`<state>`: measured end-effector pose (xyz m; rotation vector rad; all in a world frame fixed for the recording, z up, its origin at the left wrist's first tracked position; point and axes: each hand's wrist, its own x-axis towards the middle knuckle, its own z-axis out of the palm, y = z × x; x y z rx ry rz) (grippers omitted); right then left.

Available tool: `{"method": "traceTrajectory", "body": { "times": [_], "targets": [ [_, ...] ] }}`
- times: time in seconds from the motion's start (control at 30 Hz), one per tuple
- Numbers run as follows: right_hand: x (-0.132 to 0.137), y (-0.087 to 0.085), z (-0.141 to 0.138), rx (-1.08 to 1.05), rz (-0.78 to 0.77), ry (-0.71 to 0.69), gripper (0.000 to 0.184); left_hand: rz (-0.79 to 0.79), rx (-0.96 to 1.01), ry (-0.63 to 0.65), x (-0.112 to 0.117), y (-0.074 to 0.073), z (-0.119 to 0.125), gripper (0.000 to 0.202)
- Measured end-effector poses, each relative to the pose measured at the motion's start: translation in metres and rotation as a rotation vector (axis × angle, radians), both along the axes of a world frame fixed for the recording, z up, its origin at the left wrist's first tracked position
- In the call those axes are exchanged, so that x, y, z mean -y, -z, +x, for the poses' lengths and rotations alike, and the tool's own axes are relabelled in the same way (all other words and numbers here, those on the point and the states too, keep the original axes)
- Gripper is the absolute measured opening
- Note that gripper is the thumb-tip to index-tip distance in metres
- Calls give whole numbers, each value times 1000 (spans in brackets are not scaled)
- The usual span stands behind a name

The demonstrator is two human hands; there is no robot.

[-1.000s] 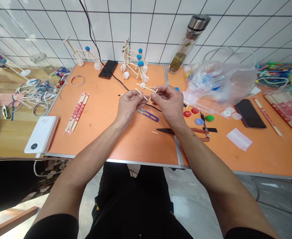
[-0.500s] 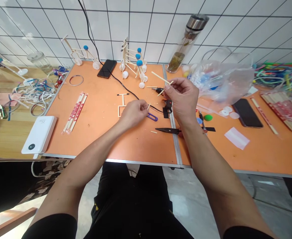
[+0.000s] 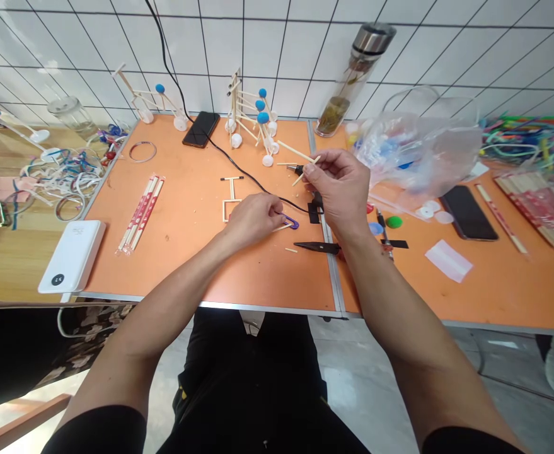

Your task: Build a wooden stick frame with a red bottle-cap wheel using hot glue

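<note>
My right hand (image 3: 341, 189) pinches a piece made of thin wooden sticks (image 3: 295, 150) crossed near the fingertips, held above the table. My left hand (image 3: 258, 217) is low over the table with its fingers closed. At its fingertips is a short wooden stick (image 3: 283, 227), beside a purple loop-shaped tool (image 3: 294, 222). Partly hidden behind the left hand lies a flat frame of sticks (image 3: 232, 189) with a dark-tipped crossbar. A black-handled tool (image 3: 297, 168) sits behind the right hand's fingers. Scissors (image 3: 317, 247) with dark blades lie below, their handles hidden by my right forearm.
Stick models with white wheels and blue balls (image 3: 261, 118) stand at the back, near a phone (image 3: 201, 129) and a cable. Packed chopsticks (image 3: 142, 214) and a power bank (image 3: 72, 255) are at left. A tall bottle (image 3: 347, 88) and plastic bags (image 3: 413, 151) are at right.
My left hand has lowered slightly, bringing the short stick down beside the purple tool. My right hand has shifted a little left, still holding the crossed sticks.
</note>
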<state>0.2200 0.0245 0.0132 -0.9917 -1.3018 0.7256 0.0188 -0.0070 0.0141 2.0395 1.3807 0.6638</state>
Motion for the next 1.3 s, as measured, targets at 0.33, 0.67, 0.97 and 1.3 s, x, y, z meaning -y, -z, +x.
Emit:
{"method": "traceTrajectory", "body": {
  "times": [0.33, 0.67, 0.97, 1.3],
  "targets": [
    [9, 0, -20, 10, -37, -84, 48, 125, 520, -183, -8, 4, 4, 4],
    [13, -1, -25, 31, -58, -95, 45, 91, 547, -197, -9, 0, 5, 12],
    [15, -3, -26, 6, -31, -116, 51, 112, 553, -154, -10, 1, 2, 7],
    [15, -1, -29, -10, -111, -147, 42, 137, 542, -181, -14, 3, -2, 14]
  ]
}}
